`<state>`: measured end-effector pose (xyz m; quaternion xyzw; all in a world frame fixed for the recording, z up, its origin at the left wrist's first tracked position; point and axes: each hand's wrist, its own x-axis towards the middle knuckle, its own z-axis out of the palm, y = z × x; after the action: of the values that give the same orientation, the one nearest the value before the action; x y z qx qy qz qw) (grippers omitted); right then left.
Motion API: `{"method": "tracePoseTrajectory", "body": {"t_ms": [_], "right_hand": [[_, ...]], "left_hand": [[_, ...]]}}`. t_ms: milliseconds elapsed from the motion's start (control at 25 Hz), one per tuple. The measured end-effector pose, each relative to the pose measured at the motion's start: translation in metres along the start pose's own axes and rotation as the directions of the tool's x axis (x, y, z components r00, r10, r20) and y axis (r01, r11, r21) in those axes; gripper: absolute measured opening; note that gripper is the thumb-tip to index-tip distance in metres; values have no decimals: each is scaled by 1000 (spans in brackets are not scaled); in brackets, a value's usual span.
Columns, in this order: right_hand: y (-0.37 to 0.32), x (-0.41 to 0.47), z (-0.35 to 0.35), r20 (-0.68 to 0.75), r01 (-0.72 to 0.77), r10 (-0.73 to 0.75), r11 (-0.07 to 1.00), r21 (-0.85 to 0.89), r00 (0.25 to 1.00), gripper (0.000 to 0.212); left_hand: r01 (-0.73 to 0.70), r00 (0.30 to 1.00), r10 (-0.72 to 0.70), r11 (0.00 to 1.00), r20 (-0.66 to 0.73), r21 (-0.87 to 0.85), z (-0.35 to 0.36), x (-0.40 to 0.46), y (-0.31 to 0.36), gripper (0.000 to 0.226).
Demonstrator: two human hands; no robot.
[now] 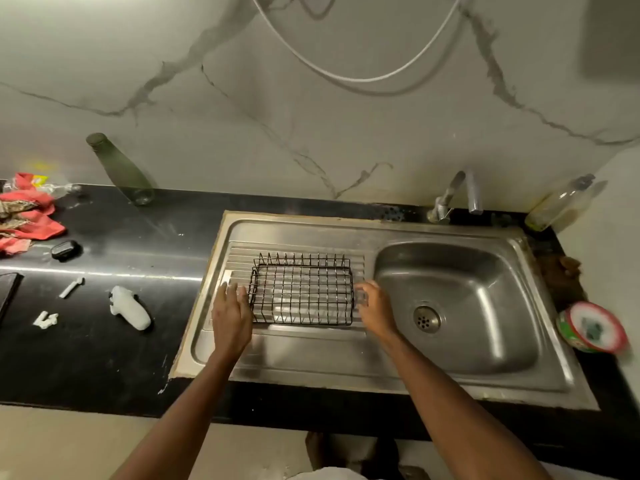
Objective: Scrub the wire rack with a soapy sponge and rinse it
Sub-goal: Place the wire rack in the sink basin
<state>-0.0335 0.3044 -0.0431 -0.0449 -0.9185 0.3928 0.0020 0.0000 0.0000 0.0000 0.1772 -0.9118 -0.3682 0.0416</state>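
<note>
Rack: a black wire rack point(302, 292) stands upright on the ribbed drainboard point(242, 344) of the steel sink, left of the basin point(485, 292).
Left hand: the left hand point(231, 315) lies at the left end of the rack, fingers straight and a little spread, holding nothing; the fingertips are at the rack's edge, but if they touch it I cannot tell.
Right hand: the right hand point(374, 309) is at the right end of the rack, fingers loosely bent toward the wire; they are blurred, so a grip I cannot tell.
Tap: the tap point(450, 199) stands behind the basin.
Counter: on the black counter point(104, 358) are a green bottle point(119, 169), a red cloth point(27, 216) and a white object point(130, 308).
Right of sink: a clear bottle point(561, 202) and a round tub point(594, 328).
</note>
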Motion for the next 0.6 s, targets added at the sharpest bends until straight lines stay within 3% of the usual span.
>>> {"method": "tracePoseTrajectory", "body": {"t_ms": [120,200,320,440,600], "right_hand": [[-3,-2,-1,61,-125,117,978,165,991,42],[-8,-3,0,80,-174,159,957,234,984,37],[-6,0,-3,86,-199,181,929,312,980,34],[-7,4,-13,122,-245,216,908,341,969,44],[-6,10,-41,145,-262,220,864,429,965,47]], "left_hand": [[78,996,-67,963,52,-257,6,-1,-2,53],[178,983,-151,929,105,-326,7,-2,4,50],[204,978,-174,910,115,-360,7,-2,10,44],[188,980,-145,907,139,-378,5,-1,17,42],[175,981,-119,884,153,-433,16,7,31,53]]}}
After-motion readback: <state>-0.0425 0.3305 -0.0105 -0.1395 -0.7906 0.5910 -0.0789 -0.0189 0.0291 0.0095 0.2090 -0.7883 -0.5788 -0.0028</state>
